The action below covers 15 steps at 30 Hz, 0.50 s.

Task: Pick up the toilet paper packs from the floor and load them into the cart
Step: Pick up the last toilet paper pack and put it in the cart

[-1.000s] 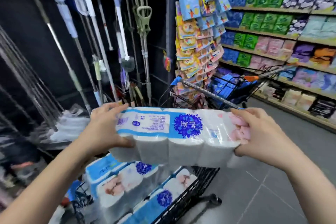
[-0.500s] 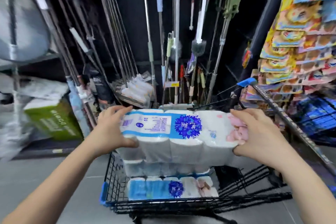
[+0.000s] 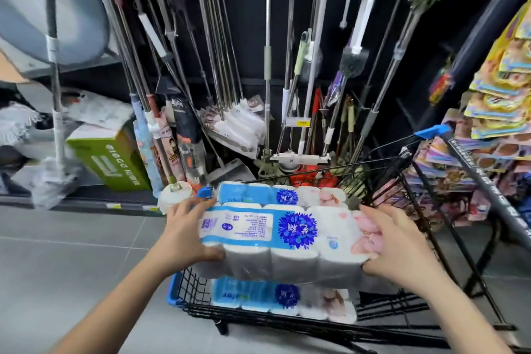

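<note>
I hold a white-and-blue toilet paper pack [image 3: 284, 241] flat between both hands, over the black wire cart [image 3: 258, 315]. My left hand [image 3: 184, 234] grips its left end and my right hand [image 3: 398, 250] grips its right end with the pink print. Two more packs lie in the cart: one at the far side [image 3: 275, 195] and one at the near side [image 3: 275, 297], partly hidden under the held pack.
Mops and brooms [image 3: 221, 66] hang on a dark wall behind the cart. A green box [image 3: 115, 161] sits at the left on a low shelf. Hanging colourful packets [image 3: 500, 89] fill the right. The cart's dark handle bar [image 3: 485, 190] with blue end runs at the right. Grey tiled floor [image 3: 71, 267] lies at the left.
My view has turned left and down toward the cart. The held pack has come lower, closer to the packs in the cart. Both hands keep the same grip.
</note>
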{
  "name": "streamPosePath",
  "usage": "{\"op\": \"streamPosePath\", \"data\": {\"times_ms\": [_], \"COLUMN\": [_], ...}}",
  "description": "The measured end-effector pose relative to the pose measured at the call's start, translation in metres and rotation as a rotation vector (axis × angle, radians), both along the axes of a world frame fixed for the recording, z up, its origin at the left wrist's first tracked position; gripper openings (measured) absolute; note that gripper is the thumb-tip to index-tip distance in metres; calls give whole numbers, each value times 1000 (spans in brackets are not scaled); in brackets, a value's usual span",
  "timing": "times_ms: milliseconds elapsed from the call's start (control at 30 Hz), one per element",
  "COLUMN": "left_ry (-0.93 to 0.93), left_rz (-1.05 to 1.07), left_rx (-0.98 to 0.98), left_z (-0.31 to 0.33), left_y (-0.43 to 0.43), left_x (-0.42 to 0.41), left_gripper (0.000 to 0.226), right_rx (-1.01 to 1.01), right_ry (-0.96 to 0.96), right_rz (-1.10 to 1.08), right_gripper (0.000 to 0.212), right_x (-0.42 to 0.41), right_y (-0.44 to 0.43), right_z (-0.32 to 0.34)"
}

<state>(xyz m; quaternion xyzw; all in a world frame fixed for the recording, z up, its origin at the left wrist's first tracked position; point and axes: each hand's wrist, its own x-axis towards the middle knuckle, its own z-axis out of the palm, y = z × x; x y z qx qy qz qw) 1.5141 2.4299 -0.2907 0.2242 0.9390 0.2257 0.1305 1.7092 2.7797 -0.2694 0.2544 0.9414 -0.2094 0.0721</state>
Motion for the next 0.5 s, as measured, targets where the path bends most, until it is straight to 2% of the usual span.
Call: {"op": "streamPosePath", "data": {"times_ms": [233,500], "left_ry": [-48,64], "left_rz": [-2,-13], "left_rx": [-44,-82], "left_z": [-43,-63], "left_y": [11,20], "left_x": [-2,8], "left_gripper": [125,117], "right_rx": [-65,-148], "right_ry": [-45,-71], "right_rz": [-39,-28], "right_gripper": [111,112], "right_x": [3,7], "right_y": [12,26], "right_z": [-59,-95]}}
